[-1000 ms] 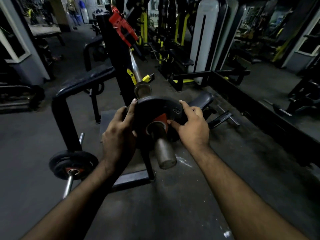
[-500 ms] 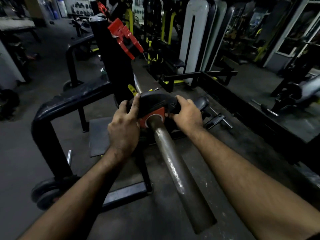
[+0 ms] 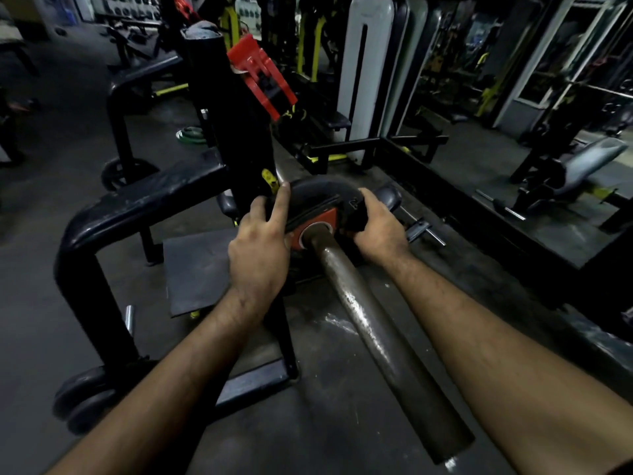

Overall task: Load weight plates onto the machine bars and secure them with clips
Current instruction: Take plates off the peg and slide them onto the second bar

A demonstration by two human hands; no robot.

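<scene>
A black weight plate (image 3: 317,197) with a red hub (image 3: 317,222) sits far up the steel bar sleeve (image 3: 373,330), which runs from the plate toward me. My left hand (image 3: 262,245) grips the plate's left rim, index finger stretched along its edge. My right hand (image 3: 378,222) grips the right rim with curled fingers. The plate's far face is hidden. A red clip-like part (image 3: 260,75) sits on the black upright (image 3: 226,108) behind the plate.
A black padded frame (image 3: 113,217) curves down at the left, with more plates (image 3: 82,399) at its foot. A square mat (image 3: 195,272) lies under the bar. Green plates (image 3: 191,134) lie on the floor further back. Benches and machines fill the right and rear.
The plate has slid from the bar's end far up the sleeve, both hands still on its rim. The view has moved closer, so more bare bar shows toward me.
</scene>
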